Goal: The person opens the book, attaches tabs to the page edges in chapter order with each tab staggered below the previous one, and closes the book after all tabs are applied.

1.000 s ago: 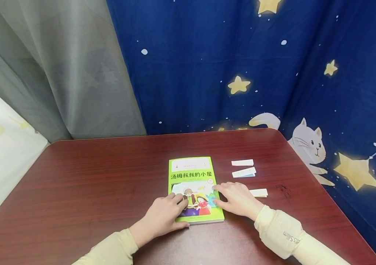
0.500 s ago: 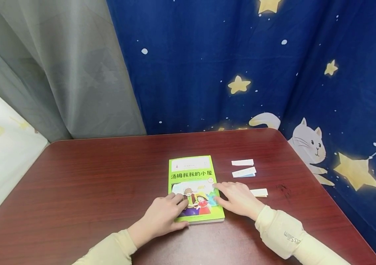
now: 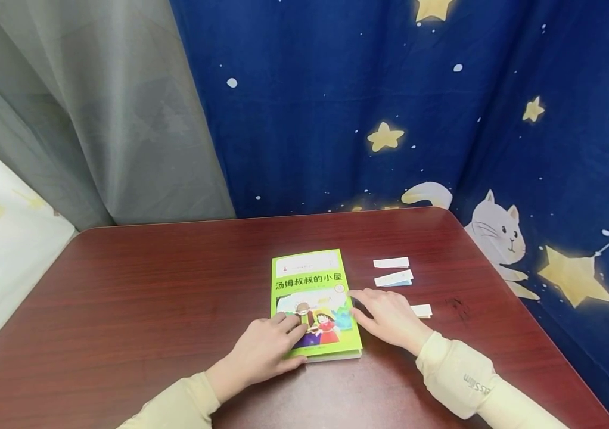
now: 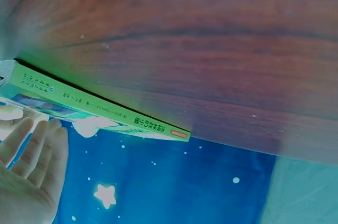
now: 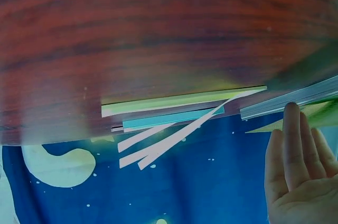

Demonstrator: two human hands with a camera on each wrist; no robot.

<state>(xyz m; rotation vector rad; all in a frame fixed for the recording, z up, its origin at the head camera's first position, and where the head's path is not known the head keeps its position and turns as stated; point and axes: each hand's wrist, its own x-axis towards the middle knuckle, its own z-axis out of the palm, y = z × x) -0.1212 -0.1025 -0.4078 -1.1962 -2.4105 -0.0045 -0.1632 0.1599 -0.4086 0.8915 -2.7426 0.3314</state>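
A green paperback book (image 3: 308,280) with a cartoon cover lies on the table, its spine to the left. My left hand (image 3: 264,347) rests on the lower left of the cover, thumb by the bottom edge. In the left wrist view its relaxed fingers (image 4: 37,152) overlap the cover beyond the green spine. My right hand (image 3: 390,316) is at the book's right edge, index finger and thumb touching the side. The right wrist view shows the front cover (image 5: 317,114) standing slightly away from the page block (image 5: 288,100), with extended fingers (image 5: 294,145) close against that edge.
Folded paper slips lie right of the book: one at the back (image 3: 391,262), a blue-and-white one (image 3: 393,278) below it, and a cream one (image 3: 422,311) partly behind my right hand. Beyond the brown table (image 3: 176,286) hang grey and blue starry curtains (image 3: 315,119).
The front cover has lifted a little along its right edge. My right hand has shifted slightly up and to the right; my left hand stays in place.
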